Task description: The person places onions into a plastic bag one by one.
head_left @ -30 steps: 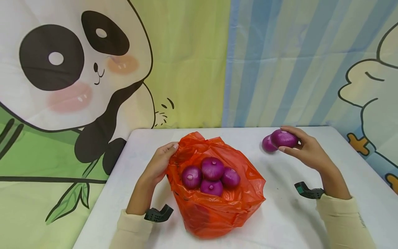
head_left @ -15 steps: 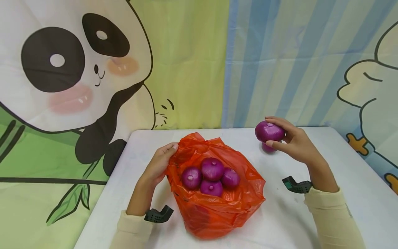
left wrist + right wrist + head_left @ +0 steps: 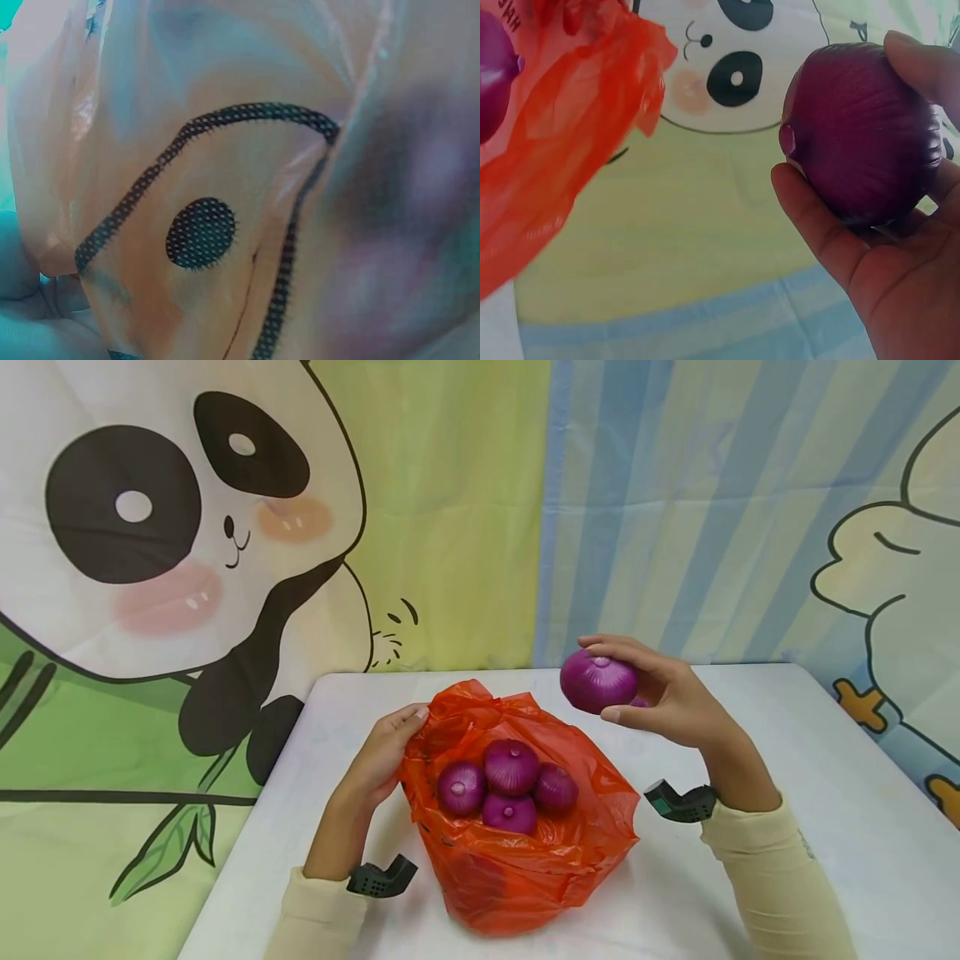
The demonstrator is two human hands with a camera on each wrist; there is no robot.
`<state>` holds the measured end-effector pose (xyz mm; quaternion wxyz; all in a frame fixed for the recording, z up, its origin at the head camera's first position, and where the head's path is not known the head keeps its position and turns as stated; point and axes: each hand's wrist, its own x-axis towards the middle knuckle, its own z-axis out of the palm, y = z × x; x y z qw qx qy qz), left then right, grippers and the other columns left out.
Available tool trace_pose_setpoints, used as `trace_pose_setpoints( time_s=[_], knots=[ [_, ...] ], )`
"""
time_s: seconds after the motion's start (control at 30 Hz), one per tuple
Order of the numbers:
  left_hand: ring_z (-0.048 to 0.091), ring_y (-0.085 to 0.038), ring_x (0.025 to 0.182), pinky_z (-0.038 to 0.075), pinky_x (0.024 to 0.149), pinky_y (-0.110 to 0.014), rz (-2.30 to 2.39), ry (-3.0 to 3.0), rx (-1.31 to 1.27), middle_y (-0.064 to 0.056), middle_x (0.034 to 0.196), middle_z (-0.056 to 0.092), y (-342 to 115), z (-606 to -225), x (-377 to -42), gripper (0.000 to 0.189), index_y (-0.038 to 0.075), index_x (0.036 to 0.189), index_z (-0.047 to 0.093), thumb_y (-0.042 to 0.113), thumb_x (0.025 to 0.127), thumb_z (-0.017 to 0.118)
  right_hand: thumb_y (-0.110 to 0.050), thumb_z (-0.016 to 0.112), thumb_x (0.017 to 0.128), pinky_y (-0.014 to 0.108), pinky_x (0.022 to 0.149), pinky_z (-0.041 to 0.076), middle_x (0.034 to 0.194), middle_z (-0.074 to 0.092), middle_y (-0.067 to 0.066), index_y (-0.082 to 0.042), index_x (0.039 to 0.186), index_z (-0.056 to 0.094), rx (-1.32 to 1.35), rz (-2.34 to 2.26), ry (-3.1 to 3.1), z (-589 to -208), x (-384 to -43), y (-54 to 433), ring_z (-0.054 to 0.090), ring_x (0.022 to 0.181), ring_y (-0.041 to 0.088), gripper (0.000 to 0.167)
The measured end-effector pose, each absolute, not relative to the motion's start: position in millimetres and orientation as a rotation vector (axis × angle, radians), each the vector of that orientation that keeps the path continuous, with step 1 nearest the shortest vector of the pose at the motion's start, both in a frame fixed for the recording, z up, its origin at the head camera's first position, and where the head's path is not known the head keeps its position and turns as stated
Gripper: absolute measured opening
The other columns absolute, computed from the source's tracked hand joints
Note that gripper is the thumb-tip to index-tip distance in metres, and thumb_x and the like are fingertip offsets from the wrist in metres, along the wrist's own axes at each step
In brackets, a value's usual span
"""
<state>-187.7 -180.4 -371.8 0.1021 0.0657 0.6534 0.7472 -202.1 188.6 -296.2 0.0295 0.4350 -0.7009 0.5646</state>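
An open red plastic bag [image 3: 517, 885] stands on the table with several purple onions [image 3: 512, 768] showing in its mouth. My left hand [image 3: 378, 752] pinches the bag's left rim between thumb and fingers. Close up in the left wrist view, the bag's thin film [image 3: 202, 307] carries black dotted print. My right hand [image 3: 667, 702] holds another purple onion [image 3: 596, 683] above the table, just beyond the bag's upper right rim. In the right wrist view, thumb and fingers wrap round that onion [image 3: 862, 135], its stem end facing the bag [image 3: 570, 165].
A sliver of one more onion [image 3: 639, 702] shows behind the held one, mostly hidden by it and the right hand. The white table [image 3: 840, 760] ends at a printed cloth backdrop [image 3: 450, 527] with a panda figure.
My right hand has carried the held onion left toward the bag, passing in front of the other onion on the table. The left hand and bag have stayed put.
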Motion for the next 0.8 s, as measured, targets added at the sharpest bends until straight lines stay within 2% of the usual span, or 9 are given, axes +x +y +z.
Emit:
trace_pose_setpoints(
  time_s=[0.17,0.33,0.53,0.8],
  knots=[
    [0.059,-0.026,0.109,0.052,0.09,-0.038,2.207,1.927,0.196,-0.016,0.121,0.059,-180.8,-372.3,-188.1,0.044,-0.002,0.13,0.054,0.032,0.102,0.051,0.016,0.073,0.076,0.042,0.092,0.05,0.146,0.039,0.02,0.006,0.135,0.049,1.502,1.748,-2.122,-295.5,-203.8,167.2,0.038,0.132,0.036,0.064],
    [0.059,-0.026,0.109,0.052,0.09,-0.038,2.204,1.917,0.183,-0.017,0.121,0.058,-180.7,-373.0,-188.5,0.044,-0.002,0.13,0.054,0.033,0.102,0.051,0.003,0.075,0.081,0.045,0.094,0.048,0.146,0.04,0.019,0.004,0.136,0.049,1.642,1.759,-2.096,-304.1,-206.4,147.0,0.036,0.134,0.037,0.06],
    [0.059,-0.026,0.109,0.052,0.09,-0.038,2.197,1.928,0.18,-0.016,0.121,0.059,-181.0,-373.0,-187.5,0.044,-0.002,0.13,0.054,0.032,0.102,0.051,-0.005,0.078,0.082,0.046,0.094,0.049,0.144,0.043,0.013,-0.004,0.137,0.053,1.755,1.775,-2.183,-311.3,-206.0,120.9,0.041,0.132,0.031,0.06],
    [0.059,-0.026,0.11,0.051,0.091,-0.039,2.206,1.927,0.156,-0.017,0.122,0.057,-179.1,-372.2,-189.0,0.043,-0.002,0.131,0.052,0.03,0.103,0.05,-0.012,0.079,0.082,0.041,0.092,0.051,0.143,0.048,0.003,-0.01,0.138,0.055,1.866,1.726,-2.377,-324.6,-209.1,97.2,0.041,0.133,0.023,0.06]
  ],
)
